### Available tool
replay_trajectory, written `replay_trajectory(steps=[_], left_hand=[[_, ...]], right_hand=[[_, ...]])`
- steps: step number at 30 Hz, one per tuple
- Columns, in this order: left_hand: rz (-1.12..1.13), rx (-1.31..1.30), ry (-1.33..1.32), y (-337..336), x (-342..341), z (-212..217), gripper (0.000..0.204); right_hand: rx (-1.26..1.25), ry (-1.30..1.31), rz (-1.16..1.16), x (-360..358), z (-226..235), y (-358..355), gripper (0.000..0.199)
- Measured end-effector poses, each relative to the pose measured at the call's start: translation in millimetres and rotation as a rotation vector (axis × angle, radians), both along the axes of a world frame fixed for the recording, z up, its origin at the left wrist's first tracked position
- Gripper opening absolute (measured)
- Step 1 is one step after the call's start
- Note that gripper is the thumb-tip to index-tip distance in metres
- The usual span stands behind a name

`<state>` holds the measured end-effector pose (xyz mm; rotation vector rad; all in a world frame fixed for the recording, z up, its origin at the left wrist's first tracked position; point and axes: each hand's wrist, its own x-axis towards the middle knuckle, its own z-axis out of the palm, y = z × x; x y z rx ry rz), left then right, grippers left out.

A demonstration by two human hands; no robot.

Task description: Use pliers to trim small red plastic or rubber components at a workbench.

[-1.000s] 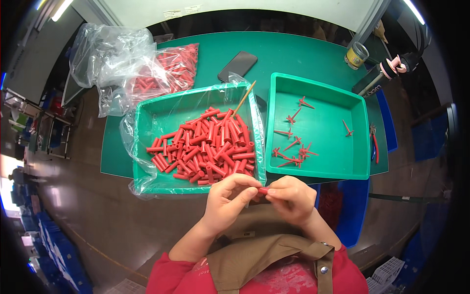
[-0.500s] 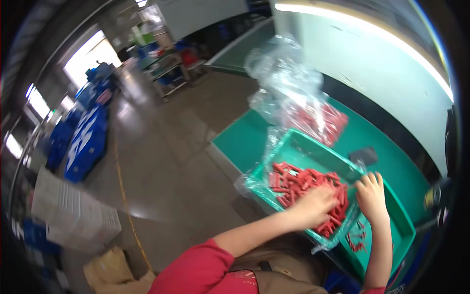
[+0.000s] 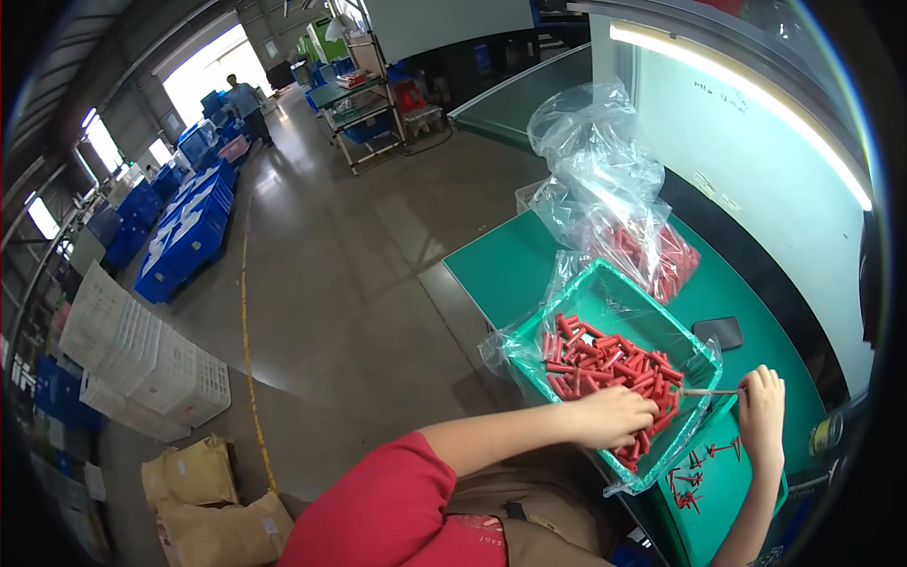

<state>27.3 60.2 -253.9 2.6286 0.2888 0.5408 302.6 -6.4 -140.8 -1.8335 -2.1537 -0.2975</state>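
A green tray [image 3: 605,276] lined with clear plastic holds a pile of short red tubes [image 3: 619,359]. My left hand [image 3: 612,418] reaches over its near side, fingers bent down into the tubes; their tips are hidden, so whatever they grip does not show. Beyond the tray's right side, my right hand [image 3: 761,406] is closed on one end of a thin metal rod [image 3: 710,391]. The rod points left across the rim, its far end beside the pile. Below my right hand sits a second green tray [image 3: 709,515] with thin red pieces [image 3: 687,489] scattered in it.
Behind the tray, a clear plastic bag [image 3: 605,180] with more red tubes stands on the green tabletop [image 3: 501,265]. A dark flat phone-like object [image 3: 718,332] and a can [image 3: 827,435] lie rightward. White crates [image 3: 142,350], sacks [image 3: 222,510], blue bins [image 3: 189,236] and a person [image 3: 248,109] are leftward.
My view has shifted, and the scene is sharper. My right hand has moved away from the lined tray's rim, and the rod now shows in it. My left hand stays at the tubes.
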Motion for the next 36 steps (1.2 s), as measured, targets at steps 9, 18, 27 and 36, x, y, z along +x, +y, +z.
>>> replay_trajectory(steps=[9,18,27,36], left_hand=[[0.221,0.052,0.184,56.2,-60.1,24.6,0.021],[0.292,-0.299,0.193,67.0,-71.4,31.8,0.044],[-0.13,0.017,0.346,-63.3,-7.9,46.9,0.074],[0.051,0.123,0.42,-38.7,-35.6,43.8,0.073]], right_hand=[[-0.098,0.879,-0.211,25.1,-35.6,-53.7,0.009],[0.438,1.004,-1.021,217.8,-111.0,-336.6,0.016],[0.258,0.543,-1.327,230.9,-207.8,-344.4,0.034],[0.086,1.297,-1.116,118.0,-85.8,-281.4,0.041]])
